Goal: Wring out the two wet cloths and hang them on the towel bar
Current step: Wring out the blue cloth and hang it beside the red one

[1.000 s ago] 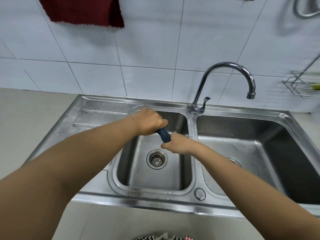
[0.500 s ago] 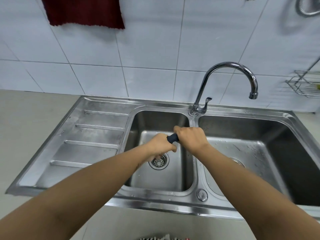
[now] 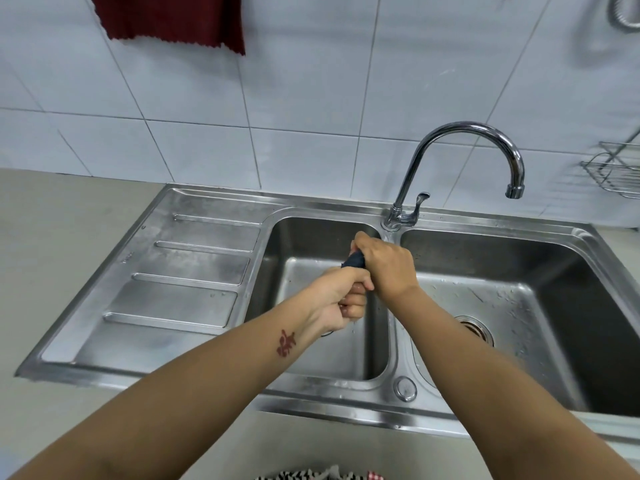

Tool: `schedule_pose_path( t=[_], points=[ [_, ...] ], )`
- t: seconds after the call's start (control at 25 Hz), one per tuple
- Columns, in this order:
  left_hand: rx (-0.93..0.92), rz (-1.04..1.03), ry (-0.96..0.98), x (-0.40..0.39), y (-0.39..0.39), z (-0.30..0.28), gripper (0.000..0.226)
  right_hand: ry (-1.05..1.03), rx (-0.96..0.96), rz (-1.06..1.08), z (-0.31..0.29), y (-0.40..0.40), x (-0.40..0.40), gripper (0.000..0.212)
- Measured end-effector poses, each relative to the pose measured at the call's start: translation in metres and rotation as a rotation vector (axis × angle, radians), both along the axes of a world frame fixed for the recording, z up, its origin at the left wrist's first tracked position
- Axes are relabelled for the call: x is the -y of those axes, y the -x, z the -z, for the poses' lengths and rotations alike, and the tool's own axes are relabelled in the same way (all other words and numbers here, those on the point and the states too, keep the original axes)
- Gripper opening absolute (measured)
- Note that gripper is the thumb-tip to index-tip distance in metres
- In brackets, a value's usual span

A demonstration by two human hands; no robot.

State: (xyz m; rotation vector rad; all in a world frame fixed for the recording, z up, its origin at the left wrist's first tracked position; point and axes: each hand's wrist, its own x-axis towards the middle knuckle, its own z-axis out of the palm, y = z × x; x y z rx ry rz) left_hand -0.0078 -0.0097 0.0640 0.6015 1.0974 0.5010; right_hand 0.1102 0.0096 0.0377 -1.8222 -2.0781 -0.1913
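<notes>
A dark blue cloth (image 3: 354,260), twisted into a tight roll, is gripped at both ends over the left sink basin (image 3: 301,244). My left hand (image 3: 337,299) clenches its near end, palm turned up. My right hand (image 3: 386,263) clenches the far end just above, and the two fists touch. Only a short piece of the cloth shows between them. A dark red cloth (image 3: 173,19) hangs against the white tiled wall at the top left; what it hangs from is out of frame.
The steel double sink has a ribbed draining board (image 3: 180,278) on the left and a right basin (image 3: 519,306) with water drops. A curved tap (image 3: 460,133) rises behind the hands. A wire rack (image 3: 616,174) hangs at the far right. Beige counter lies left.
The hands have swapped places: my left fist came down toward me and turned palm up, my right fist rose behind it. The cloth roll is twisted tighter and the fists now touch.
</notes>
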Motion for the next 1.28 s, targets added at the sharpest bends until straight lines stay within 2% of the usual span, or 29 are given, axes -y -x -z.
schedule_pose_path(
  t=[0.08,0.16,0.28,0.36,0.48,0.6,0.72,0.8,0.84,0.92,1.0,1.08,1.2,1.28],
  points=[
    [0.025,-0.008,0.016,0.002,0.000,0.002,0.037,-0.038,-0.021,0.006,0.004,0.002,0.002,0.015],
    [-0.008,0.011,-0.017,0.001,0.003,0.005,0.036,0.010,-0.014,-0.005,0.004,0.004,0.003,0.013],
    [-0.237,0.180,-0.224,-0.013,0.018,0.008,0.026,0.152,-0.017,0.013,0.002,0.003,0.002,0.019],
    [-0.372,0.250,-0.336,-0.026,0.028,0.005,0.018,0.232,-0.210,0.041,0.005,0.001,0.000,0.033],
    [-0.416,0.230,-0.365,-0.040,0.037,0.002,0.013,0.319,-0.665,0.045,0.012,-0.003,-0.004,0.048],
    [-0.430,0.227,-0.365,-0.045,0.040,0.005,0.033,0.422,-1.070,0.050,0.007,-0.003,-0.002,0.036],
    [-0.460,0.202,-0.402,-0.047,0.042,0.008,0.049,0.481,-1.276,0.049,-0.001,-0.005,-0.001,0.018],
    [-0.517,0.229,-0.480,-0.047,0.045,0.012,0.049,0.459,-1.313,0.043,-0.004,-0.006,-0.002,0.006],
    [-0.557,0.257,-0.546,-0.046,0.047,0.014,0.047,0.438,-1.294,0.047,-0.006,-0.006,-0.002,0.007],
    [-0.671,0.306,-0.704,-0.049,0.051,0.023,0.045,0.390,-1.252,0.050,-0.007,-0.005,-0.005,0.022],
    [-0.799,0.360,-0.761,-0.052,0.056,0.027,0.051,0.350,-1.224,0.024,-0.009,-0.004,-0.007,0.031],
    [-0.734,0.407,-0.749,-0.052,0.057,0.022,0.053,0.356,-1.222,-0.027,-0.012,-0.002,-0.007,0.035],
    [-0.381,0.323,-0.707,-0.047,0.053,0.005,0.040,0.393,-1.247,-0.096,-0.021,0.001,-0.006,0.036],
    [-0.261,0.238,-0.726,-0.048,0.051,0.003,0.041,0.395,-1.256,-0.119,-0.029,0.002,-0.008,0.036]
  ],
)
